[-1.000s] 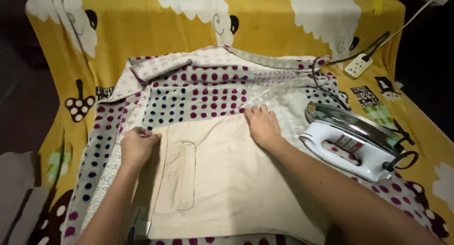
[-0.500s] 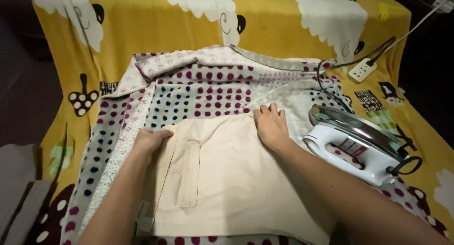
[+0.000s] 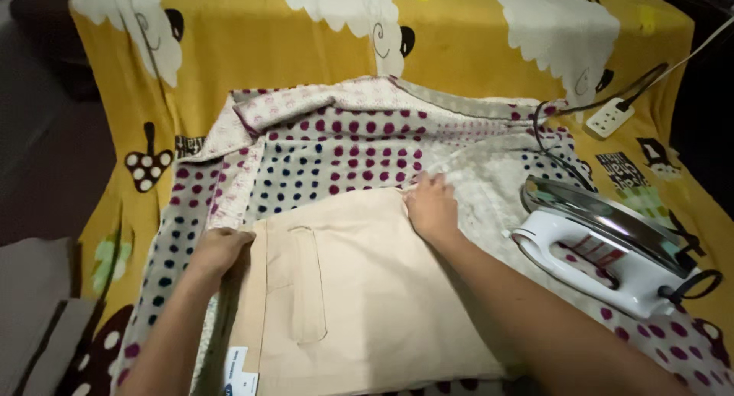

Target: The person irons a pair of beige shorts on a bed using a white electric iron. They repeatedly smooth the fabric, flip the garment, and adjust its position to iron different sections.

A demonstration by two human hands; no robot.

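A beige garment [image 3: 367,289] with a sewn-on pocket flap lies flat on a polka-dot blanket [image 3: 344,151]. My left hand [image 3: 219,251] grips the garment's left edge with fingers curled around the cloth. At the garment's upper right corner my right hand [image 3: 433,206] pinches the top edge, fingers curled on the fabric. A small white label [image 3: 240,371] shows at the garment's lower left.
A white electric iron [image 3: 612,247] stands on its heel at the right, close to my right forearm, its black cord [image 3: 558,113] running to a white power strip [image 3: 608,118]. Under everything lies a yellow blanket with sheep [image 3: 290,44]. Dark floor surrounds it.
My left hand slid down and left along the garment's edge. My right hand went from lying flat to pinching the top corner. The garment shifted slightly; the view moved a little.
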